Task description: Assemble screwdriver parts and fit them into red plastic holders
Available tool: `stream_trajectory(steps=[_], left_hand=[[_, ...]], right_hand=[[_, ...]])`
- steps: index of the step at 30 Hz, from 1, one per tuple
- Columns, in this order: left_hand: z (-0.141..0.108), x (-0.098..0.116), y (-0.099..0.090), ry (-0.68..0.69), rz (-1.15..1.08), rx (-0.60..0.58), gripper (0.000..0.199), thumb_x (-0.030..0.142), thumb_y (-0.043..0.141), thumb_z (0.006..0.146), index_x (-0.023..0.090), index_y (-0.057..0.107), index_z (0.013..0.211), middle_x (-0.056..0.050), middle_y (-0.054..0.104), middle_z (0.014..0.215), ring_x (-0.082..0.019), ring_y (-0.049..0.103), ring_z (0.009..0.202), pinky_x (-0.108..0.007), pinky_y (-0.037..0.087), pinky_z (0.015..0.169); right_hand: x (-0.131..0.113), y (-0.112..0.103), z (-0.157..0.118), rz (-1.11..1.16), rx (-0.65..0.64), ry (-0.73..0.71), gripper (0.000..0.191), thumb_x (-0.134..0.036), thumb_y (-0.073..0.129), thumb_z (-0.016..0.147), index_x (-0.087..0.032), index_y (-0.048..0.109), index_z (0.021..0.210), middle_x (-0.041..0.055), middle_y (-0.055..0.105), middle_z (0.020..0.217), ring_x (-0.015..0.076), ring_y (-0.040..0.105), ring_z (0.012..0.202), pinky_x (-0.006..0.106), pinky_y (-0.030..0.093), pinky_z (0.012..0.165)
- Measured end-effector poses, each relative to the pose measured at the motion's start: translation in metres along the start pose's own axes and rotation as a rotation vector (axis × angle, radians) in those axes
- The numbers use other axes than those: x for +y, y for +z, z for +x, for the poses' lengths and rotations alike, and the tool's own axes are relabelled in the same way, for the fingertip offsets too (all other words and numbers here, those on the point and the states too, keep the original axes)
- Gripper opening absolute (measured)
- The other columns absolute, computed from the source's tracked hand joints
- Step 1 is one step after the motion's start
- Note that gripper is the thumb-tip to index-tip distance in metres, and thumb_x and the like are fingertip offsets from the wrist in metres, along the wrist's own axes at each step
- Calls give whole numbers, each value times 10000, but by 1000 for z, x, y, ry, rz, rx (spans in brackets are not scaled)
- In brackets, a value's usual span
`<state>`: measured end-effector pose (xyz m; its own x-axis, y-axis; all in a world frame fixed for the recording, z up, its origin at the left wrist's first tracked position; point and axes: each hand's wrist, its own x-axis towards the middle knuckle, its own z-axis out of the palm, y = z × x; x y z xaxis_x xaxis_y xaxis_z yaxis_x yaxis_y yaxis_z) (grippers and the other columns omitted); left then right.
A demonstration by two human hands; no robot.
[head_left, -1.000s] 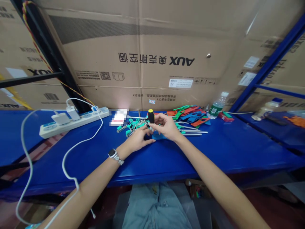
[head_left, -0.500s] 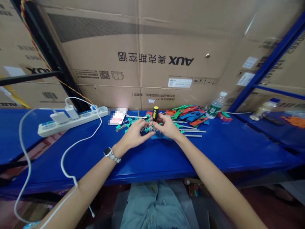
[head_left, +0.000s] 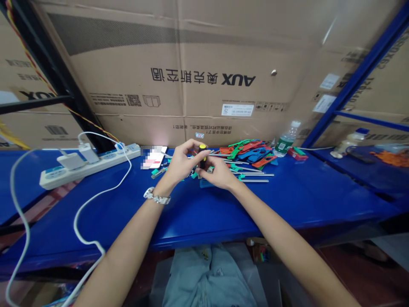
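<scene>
A small screwdriver (head_left: 202, 147) with a yellow and black handle stands upright between my hands, its blade end hidden. My left hand (head_left: 182, 164) is closed around the upper handle, thumb across its near side. Lower down, my right hand (head_left: 220, 172) has its fingers curled in beside the handle; a bit of green and metal shows at its fingertips, but the piece is mostly covered. Beneath and around both hands lie turquoise plastic parts with metal rods (head_left: 252, 175). Right behind them is a heap of red, green and blue plastic pieces (head_left: 252, 152).
On the blue table (head_left: 287, 196), a white power strip (head_left: 92, 167) with plugged-in chargers and a trailing cable lies left. A phone (head_left: 156, 157) rests near it. A water bottle (head_left: 286, 140) and small red box (head_left: 298, 154) stand right. Cardboard (head_left: 204, 51) walls the back.
My left hand has risen from beside the parts onto the screwdriver handle, with the wrist turned. My right hand has moved slightly lower on it. The camera view has shifted a little.
</scene>
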<state>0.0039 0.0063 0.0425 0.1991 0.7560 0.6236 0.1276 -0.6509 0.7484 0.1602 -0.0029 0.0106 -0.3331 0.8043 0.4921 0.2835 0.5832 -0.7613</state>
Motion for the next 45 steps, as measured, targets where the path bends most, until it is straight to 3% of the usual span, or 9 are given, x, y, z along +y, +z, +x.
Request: stream_trajectory(steps=[3, 6, 9, 13, 19, 26, 33, 40, 45], left_hand=[[-4, -4, 8, 55, 80, 169, 353, 425, 843, 790, 224, 553, 780, 21, 586, 740, -133, 542, 680, -299, 480, 651], [-5, -2, 9, 77, 180, 194, 383, 466, 838, 793, 226, 540, 778, 9, 583, 758, -154, 551, 719, -322, 500, 692], [-7, 3, 5, 106, 191, 47, 292, 495, 726, 898, 229, 670, 1004, -65, 710, 1019, -213, 643, 938, -389, 539, 875], [-11, 9, 1, 52, -13, -127, 421, 493, 404, 1079, 250, 659, 1309, -100, 746, 1224, -237, 675, 1172, -424, 529, 1035], [-11, 9, -3, 7, -26, -70, 334, 471, 640, 972, 198, 715, 1149, -81, 775, 1027, -191, 720, 888, -320, 584, 768], [-13, 7, 9, 94, 137, 209, 305, 407, 823, 816, 221, 581, 830, -3, 654, 821, -155, 590, 759, -317, 518, 725], [-17, 12, 3, 122, 66, -83, 391, 465, 405, 1084, 257, 637, 1319, -92, 713, 1270, -236, 642, 1214, -434, 499, 1065], [-19, 13, -5, 149, 88, -138, 377, 424, 417, 1085, 262, 728, 1223, -81, 760, 1152, -229, 680, 1121, -398, 559, 943], [-17, 14, 4, 239, 174, -18, 191, 352, 620, 995, 229, 766, 986, -48, 763, 963, -199, 670, 934, -353, 535, 848]], right_hand=[[1, 10, 1, 6, 189, 44, 313, -420, 785, 741, -205, 561, 778, -20, 570, 680, 141, 507, 624, 285, 420, 595], [3, 13, 2, 97, 249, 76, 377, -493, 796, 744, -213, 542, 757, -18, 567, 672, 144, 509, 626, 295, 455, 618], [2, 5, 1, 107, 182, 76, 406, -538, 787, 760, -207, 554, 730, -8, 590, 672, 155, 550, 651, 308, 485, 662], [-2, -12, -1, 146, -13, 91, 419, -581, 760, 800, -190, 612, 777, 21, 653, 723, 173, 618, 658, 321, 510, 669], [-9, -14, -3, 134, -168, 6, 359, -525, 664, 907, -178, 648, 815, 33, 663, 750, 173, 612, 689, 314, 498, 681], [-6, 11, 2, 125, 225, 41, 366, -458, 814, 737, -211, 547, 777, -26, 546, 684, 134, 486, 618, 275, 421, 581], [-12, -2, 4, 217, -119, 73, 450, -610, 769, 792, -199, 589, 758, -33, 570, 597, 128, 528, 525, 264, 436, 516], [-15, -8, -2, 216, -223, 63, 482, -636, 670, 889, -205, 547, 713, -28, 552, 545, 121, 507, 487, 279, 437, 526], [-9, -4, -3, 160, -97, 58, 468, -653, 721, 831, -216, 556, 798, -30, 559, 591, 138, 524, 528, 290, 447, 533]])
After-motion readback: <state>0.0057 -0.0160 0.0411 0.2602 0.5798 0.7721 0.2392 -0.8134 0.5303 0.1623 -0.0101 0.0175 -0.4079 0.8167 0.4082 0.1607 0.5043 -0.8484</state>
